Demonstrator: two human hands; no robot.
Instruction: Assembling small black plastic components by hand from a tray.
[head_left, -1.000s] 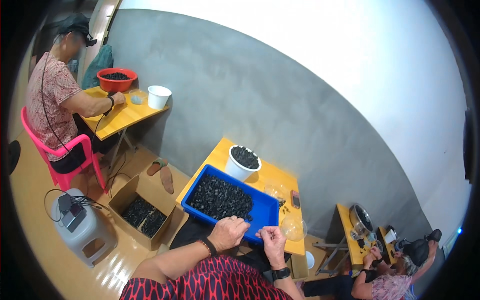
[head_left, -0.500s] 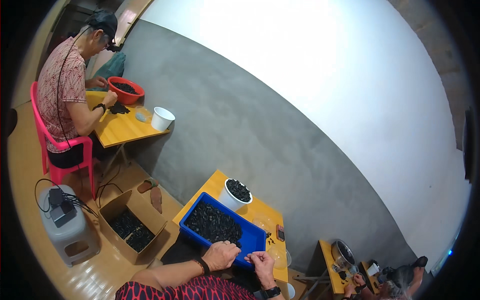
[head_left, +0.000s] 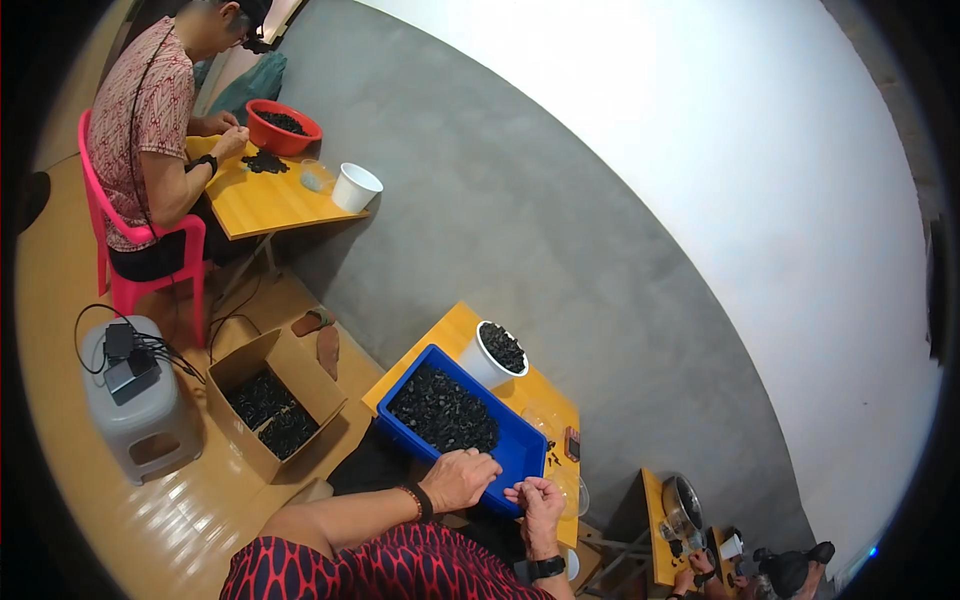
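A blue tray [head_left: 520,455] sits tilted across the yellow table [head_left: 452,325] before me, its far left part heaped with small black pieces [head_left: 440,408]. Over the tray's near edge, my left hand [head_left: 461,480] has its fingers bent and pressed together. Just right of it, by the tray's near right corner, my right hand [head_left: 541,508] pinches thumb against fingers. Whatever lies between the fingertips of either hand is too small to make out. Behind the tray stands a white bucket [head_left: 483,366], filled with black pieces.
A phone-like device [head_left: 572,444] and clear plastic containers lie at the table's right. On the floor, left, are an open cardboard box [head_left: 245,400] with black pieces and a grey stool [head_left: 145,415] with cables. A co-worker [head_left: 150,130] sits far left; others work lower right.
The view has shifted, so the tables and box sit higher and slightly to the right. Both my hands stay at the tray's near edge, with fingers closed.
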